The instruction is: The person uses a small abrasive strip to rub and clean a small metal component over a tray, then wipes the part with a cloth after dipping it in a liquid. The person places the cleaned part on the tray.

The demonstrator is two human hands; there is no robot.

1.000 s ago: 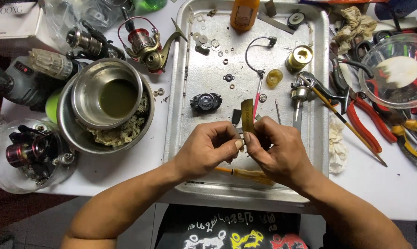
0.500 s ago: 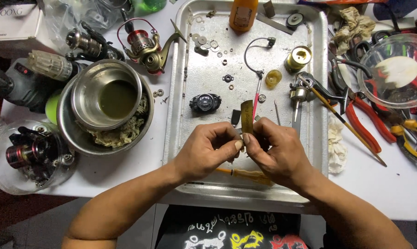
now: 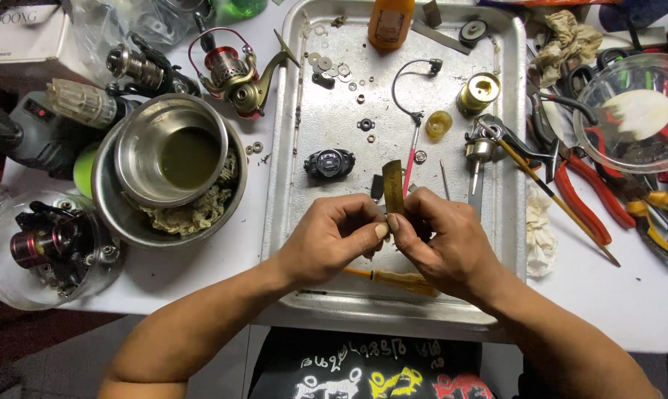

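Over the near part of a metal tray, my left hand and my right hand meet fingertip to fingertip. Together they pinch a small flat olive-brown part that sticks up between the thumbs. What its lower end looks like is hidden by my fingers. Under my hands an orange-handled tool lies on the tray. Just beyond them sit a round black reel piece, a red-stemmed wire bail and a brass spool.
Several washers and screws and an orange bottle lie at the tray's far end. Left of it stand nested steel bowls, a gold-red fishing reel and a reel in a clear dish. Red pliers and a plastic bowl crowd the right.
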